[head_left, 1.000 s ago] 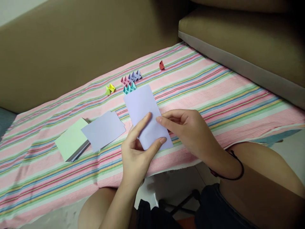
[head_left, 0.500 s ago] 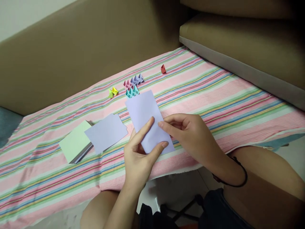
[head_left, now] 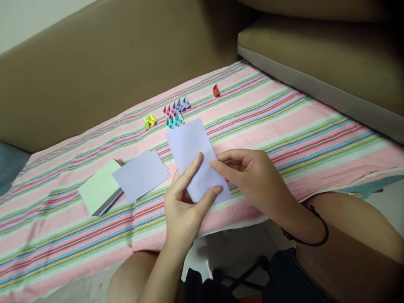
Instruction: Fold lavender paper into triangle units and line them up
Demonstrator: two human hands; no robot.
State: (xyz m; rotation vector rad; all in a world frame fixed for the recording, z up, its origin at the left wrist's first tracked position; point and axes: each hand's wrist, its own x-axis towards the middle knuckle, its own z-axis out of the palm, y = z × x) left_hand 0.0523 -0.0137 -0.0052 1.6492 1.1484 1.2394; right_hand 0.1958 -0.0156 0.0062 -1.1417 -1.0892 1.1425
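Observation:
Both hands hold a pale purple sheet of paper (head_left: 189, 143), tilted above the striped cloth. My left hand (head_left: 184, 206) grips it from below left, with index finger and thumb lying on its face and the other fingers hidden behind. At the sheet's right edge, my right hand (head_left: 246, 170) pinches the paper between thumb and fingers. To the left lie several loose purple sheets (head_left: 142, 174), overlapping a thick stack of paper with a pale green top sheet (head_left: 99, 187).
Small folded paper pieces stand farther back: yellow (head_left: 150, 121), pink (head_left: 168, 111), purple (head_left: 182, 104), teal (head_left: 175, 121) and one red (head_left: 216, 90). The striped cloth (head_left: 299, 139) covers the seat. A brown sofa back (head_left: 126, 71) and a cushion (head_left: 322, 63) border it.
Almost nothing differs; both hands keep the same grip on the purple sheet. The view has shifted very slightly.

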